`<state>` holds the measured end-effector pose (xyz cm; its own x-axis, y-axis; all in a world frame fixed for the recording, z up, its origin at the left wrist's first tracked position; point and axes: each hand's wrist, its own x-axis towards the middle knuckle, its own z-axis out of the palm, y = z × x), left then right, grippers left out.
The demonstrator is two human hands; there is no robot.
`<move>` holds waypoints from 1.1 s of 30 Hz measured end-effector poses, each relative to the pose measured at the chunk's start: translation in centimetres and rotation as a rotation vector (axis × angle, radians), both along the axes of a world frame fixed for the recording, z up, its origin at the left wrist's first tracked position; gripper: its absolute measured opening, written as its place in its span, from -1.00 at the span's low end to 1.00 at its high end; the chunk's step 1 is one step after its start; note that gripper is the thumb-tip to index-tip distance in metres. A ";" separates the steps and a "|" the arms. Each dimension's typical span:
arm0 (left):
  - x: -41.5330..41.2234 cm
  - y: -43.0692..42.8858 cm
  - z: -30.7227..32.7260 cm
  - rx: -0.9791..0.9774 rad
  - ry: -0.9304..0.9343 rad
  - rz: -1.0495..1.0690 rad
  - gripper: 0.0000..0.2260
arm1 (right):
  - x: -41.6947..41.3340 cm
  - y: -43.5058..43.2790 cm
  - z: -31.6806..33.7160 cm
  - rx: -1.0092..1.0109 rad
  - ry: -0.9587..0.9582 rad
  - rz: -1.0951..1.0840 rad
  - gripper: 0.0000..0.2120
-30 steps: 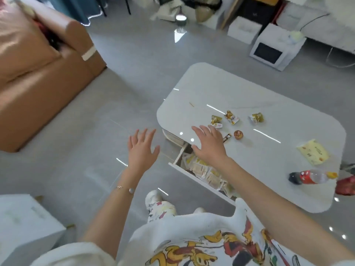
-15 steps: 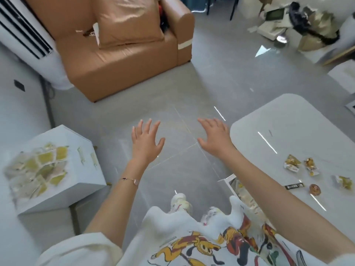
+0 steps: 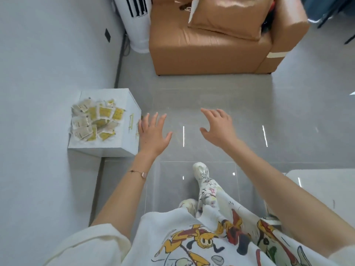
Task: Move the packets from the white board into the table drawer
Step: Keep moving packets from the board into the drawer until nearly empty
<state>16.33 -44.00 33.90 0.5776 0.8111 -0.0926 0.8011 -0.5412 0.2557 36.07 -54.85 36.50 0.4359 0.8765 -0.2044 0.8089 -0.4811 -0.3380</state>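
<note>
Your left grip [image 3: 151,135] and right grip [image 3: 218,129] are both spread and empty above the glossy grey floor [image 3: 211,93]. The packets [image 3: 95,121] lie heaped toward the left edge of the white board [image 3: 101,94]. They look light, flat, crinkly and probably slippery, so pinch their sealed edges.

Packets [image 3: 96,120] on the white board [image 3: 107,95]: heaped and overlapping, lower ones partly covered; print too blurred to read; count not determinable. Left hand [image 3: 152,134] overlaps the board's right edge and part of a gold handle [image 3: 131,121] on that side. Table [image 3: 326,179]: one corner shows, the rest cut by the right edge and hidden under the right forearm [image 3: 288,192]. Sofa [image 3: 211,45] cut by the top edge.
</note>
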 end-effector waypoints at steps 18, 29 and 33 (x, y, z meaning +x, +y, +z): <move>-4.1 10.8 -1.8 -0.111 0.051 0.657 -0.45 | 0.3 25.7 -3.0 -0.214 0.013 0.679 -0.42; -12.0 20.0 -6.2 -0.163 -0.031 0.952 -0.49 | -7.2 40.8 -5.8 -0.209 -0.014 0.875 -0.40; -14.5 23.8 -7.6 -0.244 -0.081 1.055 -0.49 | -10.2 46.1 -6.6 -0.214 -0.006 0.890 -0.40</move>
